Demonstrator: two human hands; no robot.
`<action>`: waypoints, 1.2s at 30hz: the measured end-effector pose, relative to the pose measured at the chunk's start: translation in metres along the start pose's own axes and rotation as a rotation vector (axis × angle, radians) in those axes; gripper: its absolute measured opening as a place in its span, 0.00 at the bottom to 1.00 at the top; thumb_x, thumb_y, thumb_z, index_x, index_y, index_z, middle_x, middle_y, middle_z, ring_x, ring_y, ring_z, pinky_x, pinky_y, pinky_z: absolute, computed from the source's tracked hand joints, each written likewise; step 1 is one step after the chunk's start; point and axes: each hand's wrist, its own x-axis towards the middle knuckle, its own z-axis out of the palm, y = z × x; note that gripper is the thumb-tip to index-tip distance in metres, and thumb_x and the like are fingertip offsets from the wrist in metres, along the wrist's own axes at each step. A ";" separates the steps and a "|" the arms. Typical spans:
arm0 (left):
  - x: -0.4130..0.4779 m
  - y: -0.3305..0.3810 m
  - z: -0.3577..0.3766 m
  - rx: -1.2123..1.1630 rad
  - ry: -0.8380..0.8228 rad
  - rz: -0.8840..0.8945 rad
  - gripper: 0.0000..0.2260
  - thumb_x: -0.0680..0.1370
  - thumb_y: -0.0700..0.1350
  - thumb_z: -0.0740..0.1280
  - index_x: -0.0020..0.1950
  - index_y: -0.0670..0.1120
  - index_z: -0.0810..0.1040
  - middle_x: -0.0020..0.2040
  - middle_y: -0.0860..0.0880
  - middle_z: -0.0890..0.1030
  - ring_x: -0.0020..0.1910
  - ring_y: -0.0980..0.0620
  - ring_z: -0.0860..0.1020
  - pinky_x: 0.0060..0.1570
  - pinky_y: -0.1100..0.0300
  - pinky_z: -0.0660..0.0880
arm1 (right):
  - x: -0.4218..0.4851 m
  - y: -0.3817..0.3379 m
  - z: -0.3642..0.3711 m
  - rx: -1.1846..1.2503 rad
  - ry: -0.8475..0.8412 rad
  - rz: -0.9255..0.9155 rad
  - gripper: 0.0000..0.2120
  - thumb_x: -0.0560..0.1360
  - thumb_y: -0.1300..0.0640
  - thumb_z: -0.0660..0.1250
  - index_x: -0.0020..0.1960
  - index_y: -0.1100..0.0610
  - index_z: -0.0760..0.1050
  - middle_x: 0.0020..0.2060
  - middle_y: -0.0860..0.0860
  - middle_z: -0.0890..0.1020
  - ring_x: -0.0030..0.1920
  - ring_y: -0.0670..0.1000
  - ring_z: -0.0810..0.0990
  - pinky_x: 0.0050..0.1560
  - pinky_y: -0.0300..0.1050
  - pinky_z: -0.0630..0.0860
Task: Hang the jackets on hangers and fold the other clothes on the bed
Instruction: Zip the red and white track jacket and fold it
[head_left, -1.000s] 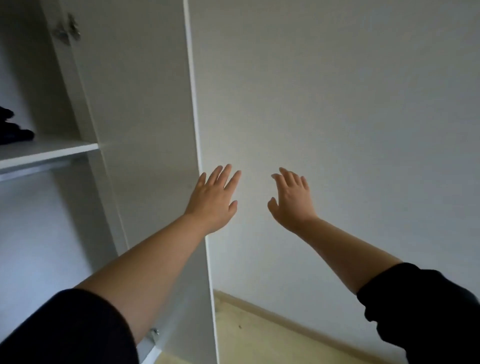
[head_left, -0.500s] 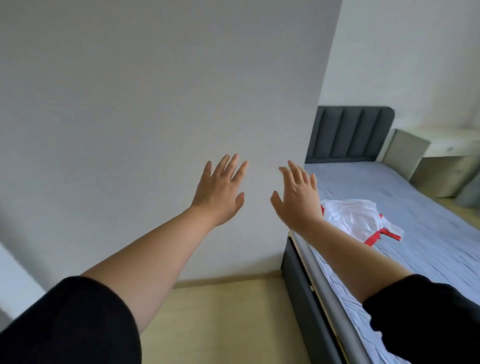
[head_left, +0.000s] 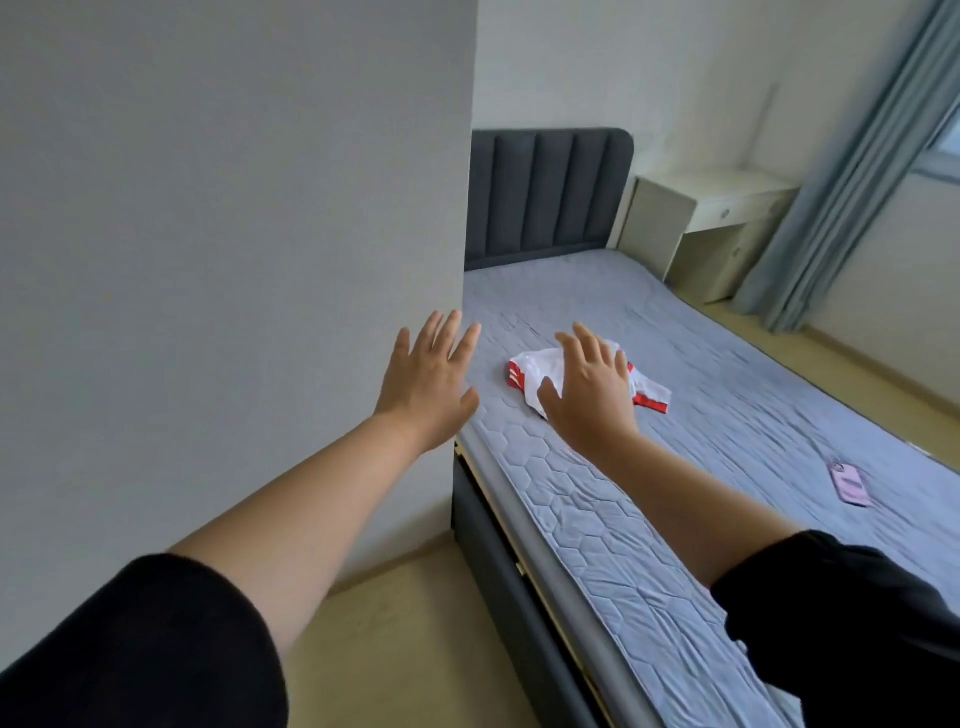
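A crumpled white garment with red trim (head_left: 535, 371) lies on the blue-grey quilted bed (head_left: 727, 395), near its left side. My right hand (head_left: 592, 395) is stretched out in the air in front of the garment, fingers straight and spread, hiding part of it. My left hand (head_left: 428, 379) is held out beside it, fingers straight, in front of the wall's corner. Neither hand holds anything. No jacket or hanger is in view.
A pink phone (head_left: 851, 483) lies on the bed at the right. A dark padded headboard (head_left: 545, 197) stands at the far end, a pale bedside desk (head_left: 696, 228) and blue curtain (head_left: 841, 171) beyond. A grey wall (head_left: 234, 234) fills the left; dark bed frame (head_left: 498, 561) below.
The view has swung right, from the open white wardrobe past the wall to the bed. Both hands stayed outstretched and empty; the garment and phone have come into view.
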 end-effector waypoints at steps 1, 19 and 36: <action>0.018 0.004 0.013 -0.004 -0.018 0.010 0.31 0.80 0.56 0.52 0.78 0.48 0.43 0.79 0.45 0.45 0.77 0.45 0.45 0.73 0.44 0.48 | 0.012 0.011 0.009 -0.005 -0.010 0.020 0.27 0.78 0.49 0.62 0.74 0.55 0.60 0.76 0.55 0.59 0.75 0.58 0.57 0.75 0.59 0.49; 0.252 0.037 0.250 -0.223 -0.286 0.006 0.30 0.81 0.50 0.56 0.78 0.46 0.45 0.78 0.44 0.47 0.77 0.45 0.49 0.71 0.47 0.54 | 0.218 0.173 0.244 0.005 -0.324 0.234 0.24 0.78 0.52 0.60 0.72 0.58 0.61 0.73 0.55 0.62 0.71 0.59 0.62 0.72 0.57 0.56; 0.292 0.159 0.592 -0.528 -0.465 -0.284 0.29 0.81 0.48 0.56 0.78 0.51 0.45 0.79 0.47 0.47 0.77 0.46 0.49 0.71 0.43 0.56 | 0.190 0.330 0.559 0.025 -0.513 0.407 0.26 0.76 0.51 0.60 0.71 0.57 0.58 0.73 0.53 0.59 0.72 0.56 0.59 0.69 0.62 0.58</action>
